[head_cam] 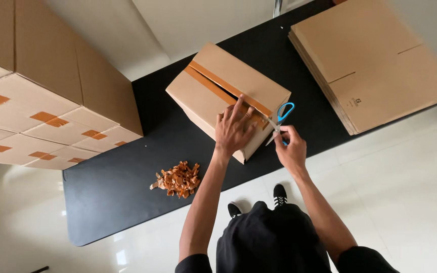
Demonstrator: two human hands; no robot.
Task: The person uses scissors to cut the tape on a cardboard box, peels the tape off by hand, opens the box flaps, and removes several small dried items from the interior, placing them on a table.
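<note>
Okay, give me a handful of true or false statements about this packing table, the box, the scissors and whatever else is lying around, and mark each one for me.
1. The left hand lies flat on the cardboard box. True.
2. The right hand holds scissors with red handles. False: the handles are blue.
3. A brown tape strip runs along the top of the box. True.
4. The pile of crumpled tape scraps sits on top of the box. False: it lies on the black table, apart from the box.
5. A stack of flattened cartons lies on the table beyond the right hand. True.
</note>
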